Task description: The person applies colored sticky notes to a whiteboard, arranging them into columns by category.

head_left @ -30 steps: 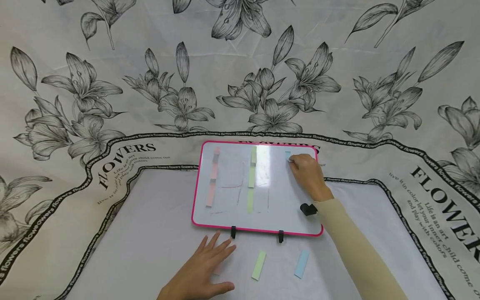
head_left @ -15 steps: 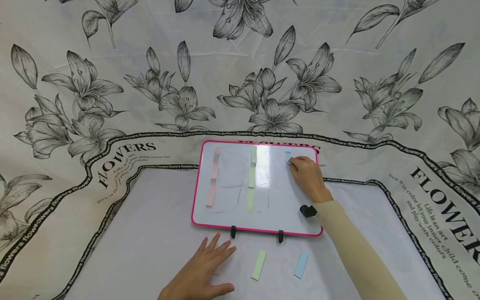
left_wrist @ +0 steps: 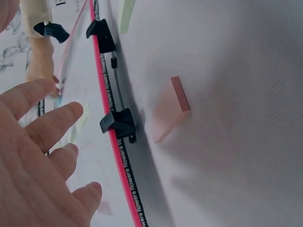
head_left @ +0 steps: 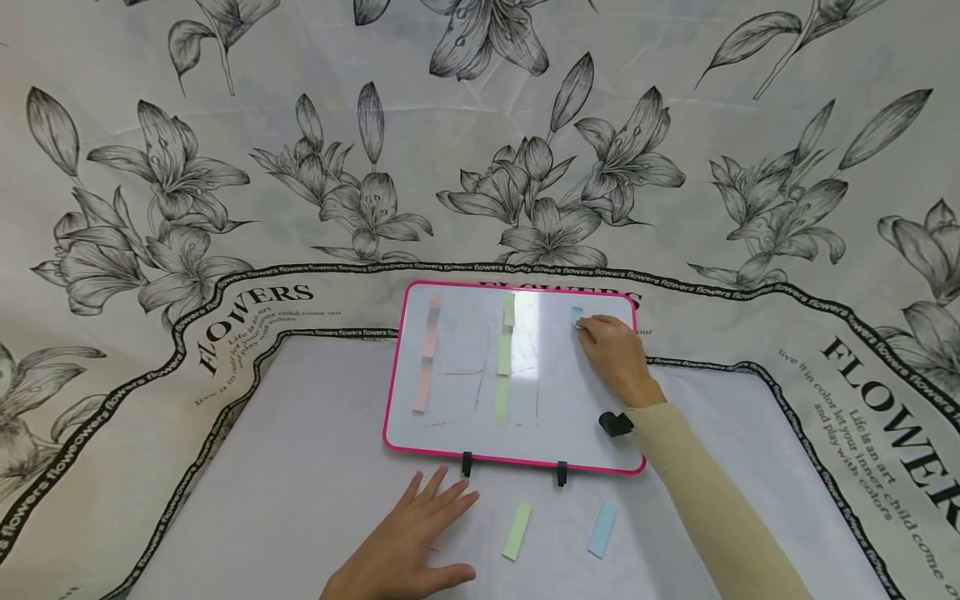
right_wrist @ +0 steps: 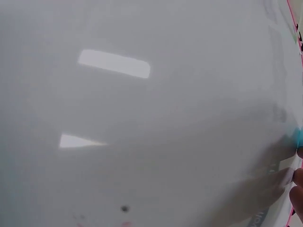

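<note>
On the upright whiteboard (head_left: pixel 457 433) with a pink frame, my right hand (head_left: pixel 617 354) pinches a small blue sticky note (head_left: pixel 577 313) near the top right. Its lower part is hidden by the fingertips. At the right edge of the right wrist view, those fingers (right_wrist: pixel 298 182) meet the board beside the blue paper (right_wrist: pixel 299 136). My left hand (head_left: pixel 412 537) has its fingers spread above the tablecloth, in front of the board. A pink sticky-note pad (left_wrist: pixel 173 111) lies below it, mostly covered in the head view but plain in the left wrist view.
A green sticky-note pad (head_left: pixel 517 531) and a blue sticky-note pad (head_left: pixel 603 529) lie in front of the board. Columns of pink notes (head_left: pixel 428 354) and green notes (head_left: pixel 503 354) are stuck on it. Two black feet (head_left: pixel 562 473) support it. Behind hangs flower-printed cloth (head_left: pixel 300 217).
The blue note's upper end sits slightly lower, still at my right fingertips. My left hand has shifted a little to the right, fingers still spread.
</note>
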Demonstrator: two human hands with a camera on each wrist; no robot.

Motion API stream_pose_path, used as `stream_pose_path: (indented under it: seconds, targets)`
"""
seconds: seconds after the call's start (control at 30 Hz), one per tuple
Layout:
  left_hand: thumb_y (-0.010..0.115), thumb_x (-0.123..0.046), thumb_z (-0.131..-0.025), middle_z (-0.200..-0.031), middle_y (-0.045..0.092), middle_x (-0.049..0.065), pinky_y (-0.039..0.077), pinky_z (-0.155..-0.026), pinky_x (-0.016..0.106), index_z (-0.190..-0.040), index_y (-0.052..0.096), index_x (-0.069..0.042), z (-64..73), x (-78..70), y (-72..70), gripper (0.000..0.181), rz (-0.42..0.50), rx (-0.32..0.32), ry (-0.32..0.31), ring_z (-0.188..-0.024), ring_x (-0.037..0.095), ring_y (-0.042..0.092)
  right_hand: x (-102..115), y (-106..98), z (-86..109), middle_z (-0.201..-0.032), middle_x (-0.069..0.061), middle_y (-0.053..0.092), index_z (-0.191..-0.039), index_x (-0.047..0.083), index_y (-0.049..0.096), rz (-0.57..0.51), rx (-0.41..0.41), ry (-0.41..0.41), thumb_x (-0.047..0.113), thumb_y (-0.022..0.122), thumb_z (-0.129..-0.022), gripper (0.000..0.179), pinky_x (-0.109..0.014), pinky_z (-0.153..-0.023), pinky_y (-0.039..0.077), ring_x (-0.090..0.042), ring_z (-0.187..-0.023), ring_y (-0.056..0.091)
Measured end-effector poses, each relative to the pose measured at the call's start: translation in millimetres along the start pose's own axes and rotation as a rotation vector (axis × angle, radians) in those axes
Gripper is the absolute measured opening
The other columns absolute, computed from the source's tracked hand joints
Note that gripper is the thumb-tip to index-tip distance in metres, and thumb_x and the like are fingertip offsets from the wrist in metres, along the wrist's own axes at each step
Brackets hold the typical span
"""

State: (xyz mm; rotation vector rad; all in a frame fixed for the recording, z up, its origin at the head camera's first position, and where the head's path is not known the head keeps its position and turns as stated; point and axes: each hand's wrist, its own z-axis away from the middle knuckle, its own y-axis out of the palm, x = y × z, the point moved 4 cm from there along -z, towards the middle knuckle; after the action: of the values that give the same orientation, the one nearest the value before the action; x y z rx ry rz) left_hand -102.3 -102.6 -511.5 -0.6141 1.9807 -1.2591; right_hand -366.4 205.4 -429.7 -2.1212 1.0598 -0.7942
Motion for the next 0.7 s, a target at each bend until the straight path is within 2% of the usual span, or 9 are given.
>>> stream_pose_path:
  seconds: [0.2,0.5,0.63,0.7]
  targets:
    - [0.063,-0.066,-0.092,-0.157,0.051,0.005,0.033,-0.115,0.067,-0.158,0.042,-0.023,-2.5,-2.0,-1.7,0.081,-0.002,0.014,0.004,-0.152,0.039,0.037,0,-1,-0.6,-0.107,-0.024,0.076,-0.107,-0.002,0.078,-0.007,-0.01,-0.027,0.003,0.071,-0.094,0.016,-0.053,-0.086,0.061,-0.04,-0.102,0.074]
    - [0.066,-0.063,-0.091,-0.156,0.052,0.006,0.034,-0.115,0.067,-0.157,0.044,-0.022,-2.9,-0.1,-1.4,0.081,0.004,0.009,0.007,-0.151,0.04,0.037,-3,-10,-10.0,-0.098,-0.024,0.077,-0.105,-0.009,0.076,-0.035,-0.178,-0.081,-0.005,0.067,-0.091,0.017,-0.048,-0.073,0.063,-0.039,-0.089,0.077]
    - [0.061,-0.067,-0.093,-0.156,0.052,0.006,0.035,-0.116,0.066,-0.156,0.046,-0.02,-2.6,0.9,-1.5,0.08,-0.004,0.009,0.003,-0.151,0.039,0.037,-4,-16,-13.4,-0.092,-0.024,0.077,-0.103,-0.008,0.077,-0.015,-0.271,-0.076,-0.006,0.066,-0.09,0.016,-0.051,-0.067,0.061,-0.04,-0.08,0.076]
    - [0.059,-0.069,-0.093,-0.156,0.053,0.005,0.035,-0.116,0.066,-0.156,0.046,-0.021,-2.4,1.3,-1.1,0.08,-0.003,0.021,-0.005,-0.152,0.038,0.037,-6,-17,-14.0,-0.091,-0.023,0.077,-0.102,-0.007,0.077,-0.006,-0.279,-0.069,-0.006,0.067,-0.09,0.016,-0.052,-0.066,0.061,-0.04,-0.078,0.076]
